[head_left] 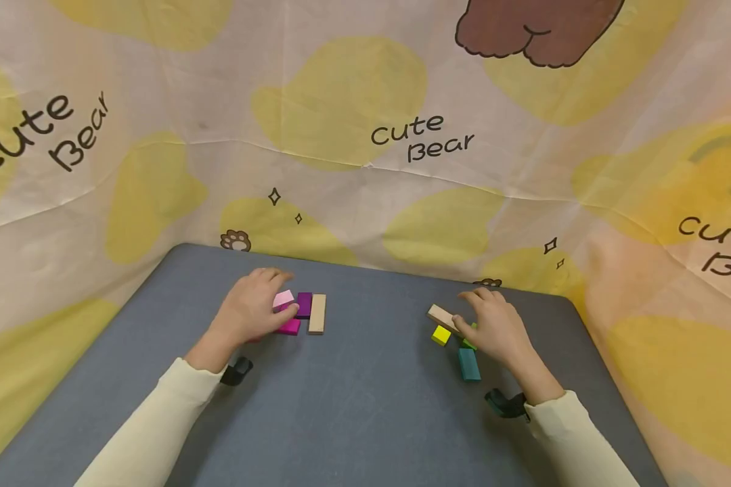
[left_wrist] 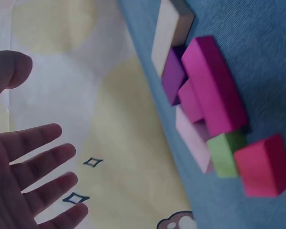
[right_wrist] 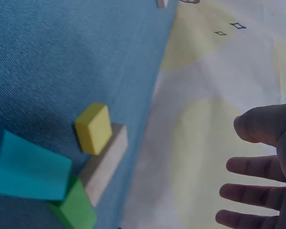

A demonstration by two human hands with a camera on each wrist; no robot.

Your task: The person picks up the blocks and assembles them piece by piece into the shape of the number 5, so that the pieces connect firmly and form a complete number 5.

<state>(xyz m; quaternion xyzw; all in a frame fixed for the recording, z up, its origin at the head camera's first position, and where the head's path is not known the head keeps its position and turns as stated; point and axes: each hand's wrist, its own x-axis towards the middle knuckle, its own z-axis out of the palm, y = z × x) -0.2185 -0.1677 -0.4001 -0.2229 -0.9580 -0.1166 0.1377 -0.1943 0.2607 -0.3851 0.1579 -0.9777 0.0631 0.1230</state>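
My left hand (head_left: 252,306) hovers over a group of blocks on the left, fingers spread and holding nothing. In the left wrist view that group has a magenta block (left_wrist: 214,86), a purple block (left_wrist: 173,76), a pale pink block (left_wrist: 193,136), a green block (left_wrist: 225,153), a red block (left_wrist: 264,167) and a plain wooden block (left_wrist: 169,33). My right hand (head_left: 495,326) is above the right-hand group, its fingers apart and nothing in them. Beneath or beside it lie a yellow cube (head_left: 441,335), a teal block (head_left: 469,364), a wooden plank (head_left: 443,318) and a partly hidden green block (right_wrist: 75,206).
The blocks lie on a grey cloth-covered table (head_left: 365,406). A patterned curtain (head_left: 341,135) with yellow patches and lettering rises behind the table and along both sides. Dark straps (head_left: 237,372) sit at the wrists.
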